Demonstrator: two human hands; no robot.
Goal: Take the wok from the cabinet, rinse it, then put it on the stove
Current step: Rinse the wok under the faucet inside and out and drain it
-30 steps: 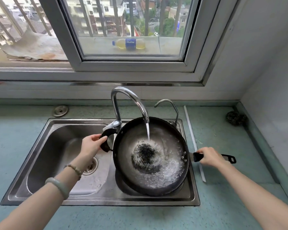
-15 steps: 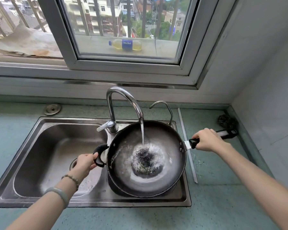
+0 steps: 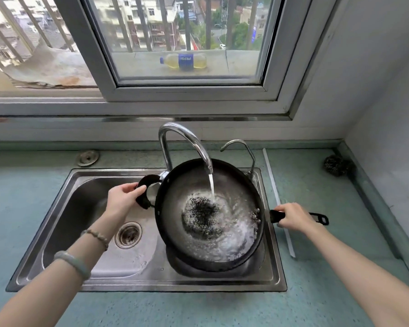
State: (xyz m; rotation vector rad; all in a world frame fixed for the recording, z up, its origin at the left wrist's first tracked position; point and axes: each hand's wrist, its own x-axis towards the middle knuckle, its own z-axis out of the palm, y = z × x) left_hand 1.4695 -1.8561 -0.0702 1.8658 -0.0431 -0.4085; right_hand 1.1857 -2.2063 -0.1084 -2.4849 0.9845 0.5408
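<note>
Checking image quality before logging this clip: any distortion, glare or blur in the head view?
Head view: the wide-angle lens bows the window frame and the counter; daylight glints on the tap and the water splashing in the wok; sink and wok look sharp, with only soft shadows.

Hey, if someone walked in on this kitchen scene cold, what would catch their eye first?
The black wok, held at the right end of the steel sink, with water from the curved tap splashing into it. The left hand grips its loop handle and the right hand its long handle. Outside the window, a bottle of yellow liquid lies on its side on the ledge.
</note>
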